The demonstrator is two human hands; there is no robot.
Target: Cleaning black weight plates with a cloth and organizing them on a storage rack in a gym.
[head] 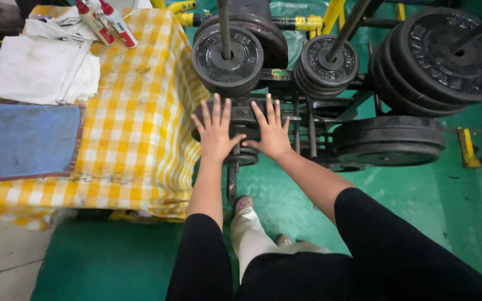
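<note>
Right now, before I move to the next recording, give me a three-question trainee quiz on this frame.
1. True or false: both the left hand and the right hand lie flat, fingers spread, on the low black weight plate.
2. What covers the table? A) yellow checked cloth B) plain grey sheet C) bare wood
3. What colour is the towel at the table's left edge?

Key: 1 true; 2 A; 3 blue.

Under the left hand (216, 131) and right hand (271, 134), a matt black cast-metal weight plate (242, 117) is showing a rough, dusty face. Left of them, yellow checked cloth (135, 111) is lying creased; underfoot, the green floor (285, 189) is looking smooth and dull.
</note>
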